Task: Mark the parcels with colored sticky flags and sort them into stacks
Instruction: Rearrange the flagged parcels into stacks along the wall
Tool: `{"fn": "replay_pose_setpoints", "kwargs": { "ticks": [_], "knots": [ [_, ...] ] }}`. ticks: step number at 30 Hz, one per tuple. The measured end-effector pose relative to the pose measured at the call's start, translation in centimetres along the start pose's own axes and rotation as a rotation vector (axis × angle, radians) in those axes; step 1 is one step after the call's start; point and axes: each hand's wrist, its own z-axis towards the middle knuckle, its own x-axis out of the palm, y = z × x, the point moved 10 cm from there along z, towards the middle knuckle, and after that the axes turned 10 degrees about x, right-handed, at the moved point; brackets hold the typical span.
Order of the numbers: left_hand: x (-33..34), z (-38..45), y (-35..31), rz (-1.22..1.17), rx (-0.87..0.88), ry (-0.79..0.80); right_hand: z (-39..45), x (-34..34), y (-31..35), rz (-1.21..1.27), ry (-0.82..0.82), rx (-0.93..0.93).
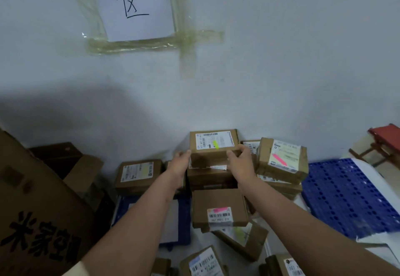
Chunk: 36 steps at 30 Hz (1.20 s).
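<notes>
Both grips clamp the green-flagged parcel: left hand, right hand. Square it on the middle stack, against the wall, before letting go.

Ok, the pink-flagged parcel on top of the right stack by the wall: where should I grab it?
Take the pink-flagged parcel by its two short ends, from above and the near side. It lies tilted on the right stack, with its top and near face exposed, the wall behind and another stack close on its left.
</notes>
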Motion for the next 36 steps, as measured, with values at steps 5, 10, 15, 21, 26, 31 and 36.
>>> {"fn": "replay_pose_setpoints", "kwargs": {
  "ticks": [5,10,15,21,26,31,36],
  "knots": [
    [1.0,1.7,0.5,0.045,-0.008,0.066,2.1,0.4,-0.6,0.044,0.032,0.064],
    [2.6,1.5,0.4,0.012,-0.002,0.149,3.3,0.2,-1.5,0.052,0.023,0.107],
    [2.4,1.3,0.2,-0.055,0.039,0.127,3.2,-0.3,-2.6,0.02,0.045,0.117],
    [-0.2,1.2,0.3,-0.321,0.037,-0.047,1.4,0.7,-2.7,-0.031,0.091,0.06],
    [-5.9,0.3,1.2,-0.524,0.067,-0.272,-0.6,2.0,-0.9,-0.157,0.081,-0.06],
    [-11.4,-1.3,2.7,-0.589,0.09,-0.421,-1.2,2.3,-1.2,-0.275,0.034,-0.106],
    [-16.7,-3.2,6.6,-0.643,0.055,-0.566,-2.0,4.5,-1.9,-0.329,0.084,-0.109]
  ]
}}
